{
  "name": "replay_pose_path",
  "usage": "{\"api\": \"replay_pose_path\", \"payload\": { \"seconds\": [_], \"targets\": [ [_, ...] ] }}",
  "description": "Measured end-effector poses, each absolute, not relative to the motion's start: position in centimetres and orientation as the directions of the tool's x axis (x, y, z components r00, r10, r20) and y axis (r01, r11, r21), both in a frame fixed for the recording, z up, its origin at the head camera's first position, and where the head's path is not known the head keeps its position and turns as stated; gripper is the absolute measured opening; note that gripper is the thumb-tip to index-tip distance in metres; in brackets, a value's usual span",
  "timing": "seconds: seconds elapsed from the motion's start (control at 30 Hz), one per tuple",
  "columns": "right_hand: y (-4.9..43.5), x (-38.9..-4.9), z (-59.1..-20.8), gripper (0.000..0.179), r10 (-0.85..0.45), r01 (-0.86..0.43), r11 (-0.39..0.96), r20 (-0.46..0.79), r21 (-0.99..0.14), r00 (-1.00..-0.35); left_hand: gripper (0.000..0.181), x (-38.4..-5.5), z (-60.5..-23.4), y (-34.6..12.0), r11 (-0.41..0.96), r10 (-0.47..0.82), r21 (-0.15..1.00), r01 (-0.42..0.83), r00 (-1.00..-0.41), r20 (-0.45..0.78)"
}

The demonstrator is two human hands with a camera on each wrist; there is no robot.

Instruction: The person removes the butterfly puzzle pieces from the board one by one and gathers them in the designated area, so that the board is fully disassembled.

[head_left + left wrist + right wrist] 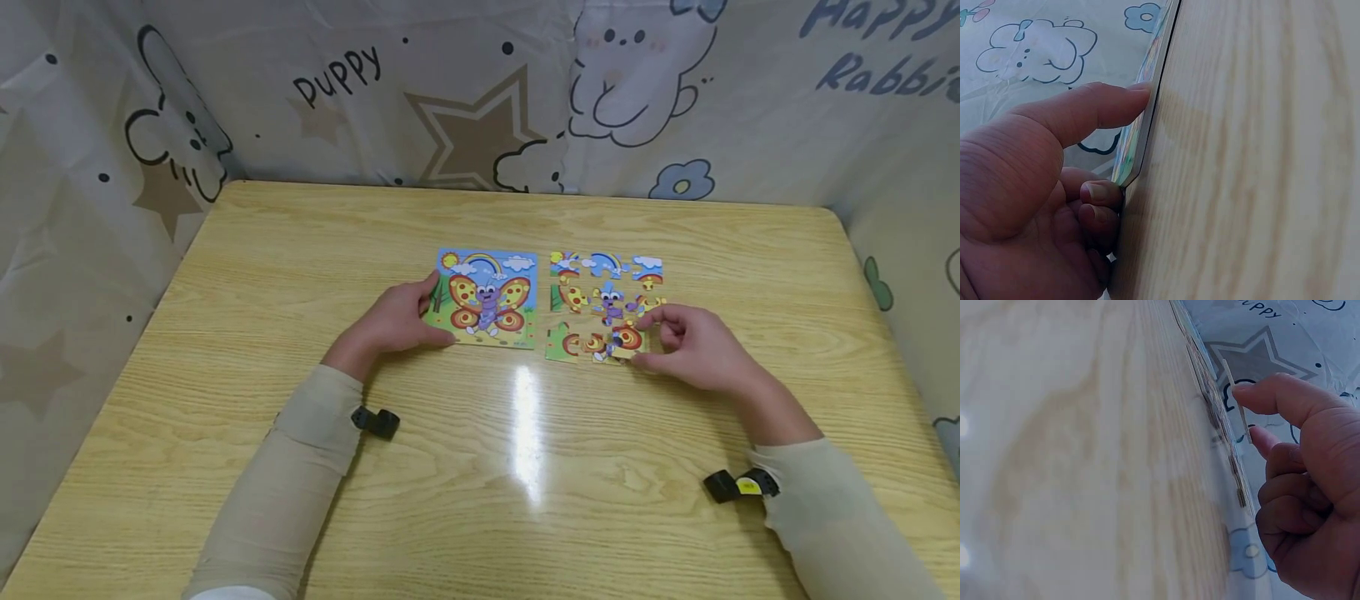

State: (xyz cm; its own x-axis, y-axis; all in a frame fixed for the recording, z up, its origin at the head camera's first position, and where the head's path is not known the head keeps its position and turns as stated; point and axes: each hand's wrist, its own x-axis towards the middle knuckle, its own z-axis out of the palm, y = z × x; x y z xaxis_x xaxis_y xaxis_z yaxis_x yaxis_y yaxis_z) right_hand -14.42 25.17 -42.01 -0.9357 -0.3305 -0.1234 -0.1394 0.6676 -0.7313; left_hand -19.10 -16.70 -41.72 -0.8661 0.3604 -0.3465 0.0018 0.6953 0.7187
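Note:
My left hand (397, 321) grips the left edge of a square butterfly picture board (487, 292), its thumb by the near corner. In the left wrist view the fingertips (1102, 192) curl against the corner of the board. Between thumb and forefinger, my right hand (697, 346) pinches a jigsaw piece (630, 338) with a red and orange wing pattern. The right wrist view shows this thin piece (1242, 414) edge-on, raised above the others. Several loose pieces, among them a rainbow piece (606, 264) and a butterfly-face piece (609, 302), lie in rows right of the board.
A wood-grain table (450, 508) carries everything. Behind it hangs a pale cloth (270, 142) printed with stars and cartoon animals. Each forearm wears a small black camera, one on the left (377, 422) and one on the right (741, 485).

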Motion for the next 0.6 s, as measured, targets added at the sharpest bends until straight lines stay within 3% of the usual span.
{"api": "replay_pose_path", "payload": {
  "seconds": [0.6],
  "targets": [
    [27.8, -13.9, -42.7, 0.040, -0.323, -0.128, 0.668, -0.130, -0.733, -0.937, 0.108, -19.1, -41.7, -16.6, 0.703, 0.358, 0.712, 0.005, -0.867, -0.348]
  ]
}}
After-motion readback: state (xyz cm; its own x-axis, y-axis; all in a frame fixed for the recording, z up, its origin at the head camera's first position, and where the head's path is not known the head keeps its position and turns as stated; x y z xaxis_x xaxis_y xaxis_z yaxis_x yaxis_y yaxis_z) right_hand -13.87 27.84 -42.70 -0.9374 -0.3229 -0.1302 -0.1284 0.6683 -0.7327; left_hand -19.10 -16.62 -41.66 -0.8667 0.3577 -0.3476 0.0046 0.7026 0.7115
